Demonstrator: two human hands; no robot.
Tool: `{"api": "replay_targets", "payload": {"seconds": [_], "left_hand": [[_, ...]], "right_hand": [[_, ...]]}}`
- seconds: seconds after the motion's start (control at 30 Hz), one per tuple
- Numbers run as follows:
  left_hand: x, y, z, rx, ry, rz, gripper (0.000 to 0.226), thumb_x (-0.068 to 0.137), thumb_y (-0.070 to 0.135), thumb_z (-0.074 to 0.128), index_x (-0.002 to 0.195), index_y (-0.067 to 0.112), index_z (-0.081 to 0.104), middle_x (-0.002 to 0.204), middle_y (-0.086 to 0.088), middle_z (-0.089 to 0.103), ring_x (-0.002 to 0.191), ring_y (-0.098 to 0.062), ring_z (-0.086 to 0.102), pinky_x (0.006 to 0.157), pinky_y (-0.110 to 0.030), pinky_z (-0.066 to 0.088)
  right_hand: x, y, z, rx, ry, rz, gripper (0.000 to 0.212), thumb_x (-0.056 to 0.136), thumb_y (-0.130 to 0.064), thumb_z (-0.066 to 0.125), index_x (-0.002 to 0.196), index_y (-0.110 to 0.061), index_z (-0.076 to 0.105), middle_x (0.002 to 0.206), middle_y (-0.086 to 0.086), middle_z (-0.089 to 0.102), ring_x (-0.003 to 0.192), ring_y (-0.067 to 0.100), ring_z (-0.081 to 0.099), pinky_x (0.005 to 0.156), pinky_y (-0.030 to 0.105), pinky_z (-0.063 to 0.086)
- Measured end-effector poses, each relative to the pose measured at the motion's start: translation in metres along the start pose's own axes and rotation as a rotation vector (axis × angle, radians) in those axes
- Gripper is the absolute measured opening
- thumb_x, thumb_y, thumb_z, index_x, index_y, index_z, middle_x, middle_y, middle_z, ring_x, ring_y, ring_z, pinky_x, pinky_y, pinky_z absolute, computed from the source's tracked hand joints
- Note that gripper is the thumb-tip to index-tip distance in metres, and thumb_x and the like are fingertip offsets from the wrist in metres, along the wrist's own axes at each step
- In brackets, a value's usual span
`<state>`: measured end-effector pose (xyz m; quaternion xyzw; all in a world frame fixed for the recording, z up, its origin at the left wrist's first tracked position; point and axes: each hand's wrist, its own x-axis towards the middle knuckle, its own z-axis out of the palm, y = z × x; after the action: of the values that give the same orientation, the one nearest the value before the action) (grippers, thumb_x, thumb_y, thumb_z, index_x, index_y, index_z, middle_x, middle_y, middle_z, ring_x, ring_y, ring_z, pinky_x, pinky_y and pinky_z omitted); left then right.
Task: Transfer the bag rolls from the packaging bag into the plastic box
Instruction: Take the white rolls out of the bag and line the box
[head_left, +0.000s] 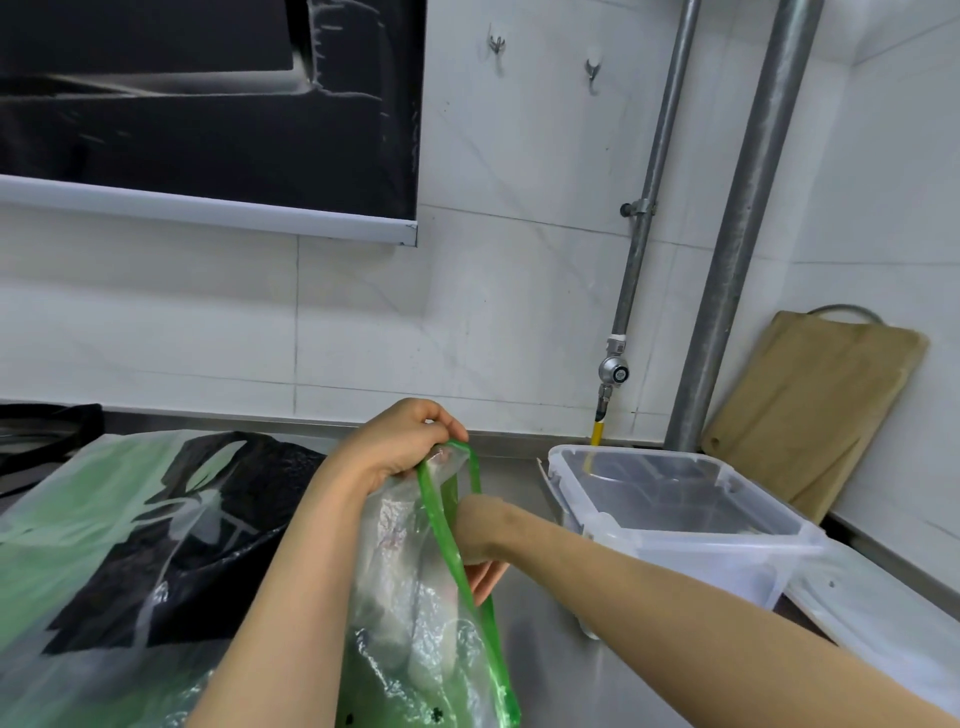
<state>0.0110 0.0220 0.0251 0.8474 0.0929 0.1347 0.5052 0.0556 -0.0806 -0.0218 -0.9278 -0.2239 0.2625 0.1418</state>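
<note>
1. gripping the green top rim of the clear packaging bag (410, 587) with the left hand (405, 447), fingers curled and pinching, bag hanging upright over the steel worktop (550, 654)
2. reaching into the bag's mouth with the right hand (480, 530); fingers half hidden by the green rim and the film, so cannot tell whether grasping anything
3. bag rolls (421, 670) seen only as pale, blurred shapes through the crinkled film, low inside the bag
4. clear plastic box (701, 566) standing open on the worktop, just right of the hands
5. wooden cutting board (810, 415) leaning on the tiled wall behind the box; black bag (234, 519) and green-and-white bag (78, 519) lying at the left
</note>
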Motion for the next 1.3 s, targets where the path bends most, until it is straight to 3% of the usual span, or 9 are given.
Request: {"api": "replay_targets", "payload": {"seconds": [0.1,0.17,0.33,0.53,0.7,0.83,0.93,1.03,1.3], "left_hand": [[0.000,-0.001,0.000,-0.003,-0.004,-0.004,0.028,0.088,0.001,0.041,0.087,0.016,0.065,0.057,0.000,0.050,0.045,-0.009,0.036,0.035,-0.015,0.023],[0.001,-0.001,0.000,-0.006,-0.006,-0.006,0.029,0.088,0.001,0.041,0.089,0.015,0.065,0.056,0.000,0.049,0.045,-0.009,0.035,0.034,-0.014,0.022],[0.001,0.000,0.000,0.004,0.003,-0.002,0.029,0.088,0.001,0.041,0.093,0.014,0.066,0.054,0.001,0.048,0.045,-0.009,0.035,0.033,-0.014,0.023],[0.000,-0.001,-0.001,0.011,0.001,-0.007,0.029,0.089,0.002,0.041,0.097,0.013,0.066,0.056,0.001,0.049,0.049,-0.010,0.036,0.039,-0.019,0.024],[0.002,0.000,0.001,0.025,-0.002,-0.004,0.029,0.089,0.003,0.040,0.094,0.015,0.066,0.058,0.001,0.050,0.050,-0.011,0.037,0.040,-0.019,0.025],[0.002,-0.002,0.000,0.043,-0.006,-0.005,0.029,0.090,0.003,0.039,0.090,0.017,0.065,0.059,0.000,0.050,0.050,-0.011,0.037,0.037,-0.017,0.024],[0.002,-0.002,0.001,0.040,-0.007,-0.006,0.029,0.089,0.003,0.040,0.089,0.017,0.065,0.058,-0.001,0.050,0.048,-0.011,0.037,0.035,-0.016,0.023],[0.003,-0.002,0.001,0.037,-0.006,-0.006,0.029,0.088,0.002,0.040,0.091,0.016,0.065,0.059,-0.002,0.050,0.046,-0.010,0.036,0.034,-0.014,0.022],[0.002,-0.002,0.001,0.063,-0.007,-0.005,0.029,0.091,0.004,0.040,0.091,0.016,0.066,0.060,0.000,0.051,0.050,-0.011,0.035,0.035,-0.016,0.023]], "right_hand": [[0.006,0.000,0.009,-0.028,-0.050,0.016,0.024,0.095,-0.007,0.044,0.098,0.009,0.061,0.109,0.024,0.066,0.092,0.033,0.068,0.071,0.034,0.057],[0.010,0.001,0.013,-0.064,-0.080,0.020,0.022,0.095,-0.009,0.046,0.083,0.003,0.060,0.081,0.017,0.066,0.098,0.029,0.067,0.084,0.036,0.056],[0.006,-0.001,0.017,0.006,-0.169,0.064,0.033,0.092,0.006,0.038,0.062,-0.003,0.048,0.029,0.003,0.051,0.027,0.007,0.053,0.033,0.014,0.045],[0.005,0.007,0.019,0.265,-0.108,0.053,0.026,0.095,-0.004,0.042,0.071,-0.009,0.046,0.070,0.007,0.050,0.057,0.017,0.051,0.068,0.029,0.052],[0.013,0.017,0.026,0.644,-0.125,0.141,0.020,0.094,-0.017,0.038,0.085,-0.008,0.054,0.086,0.010,0.057,0.063,0.021,0.056,0.056,0.032,0.052],[0.018,0.019,0.031,0.930,-0.063,0.214,0.023,0.093,-0.017,0.031,0.076,-0.010,0.046,0.069,0.008,0.050,0.055,0.020,0.049,0.045,0.021,0.043],[0.017,0.021,0.030,1.058,-0.074,0.205,0.027,0.093,-0.026,0.034,0.076,-0.012,0.049,0.068,0.006,0.054,0.060,0.019,0.053,0.052,0.024,0.046],[0.014,0.018,0.026,1.008,-0.096,0.157,0.027,0.090,-0.037,0.048,0.077,-0.013,0.052,0.066,0.004,0.056,0.059,0.017,0.054,0.060,0.026,0.048],[0.002,0.019,0.003,0.918,0.047,0.042,0.013,0.087,-0.010,0.060,0.086,-0.006,0.047,0.067,0.007,0.054,0.056,0.015,0.052,0.068,0.032,0.050]]}}
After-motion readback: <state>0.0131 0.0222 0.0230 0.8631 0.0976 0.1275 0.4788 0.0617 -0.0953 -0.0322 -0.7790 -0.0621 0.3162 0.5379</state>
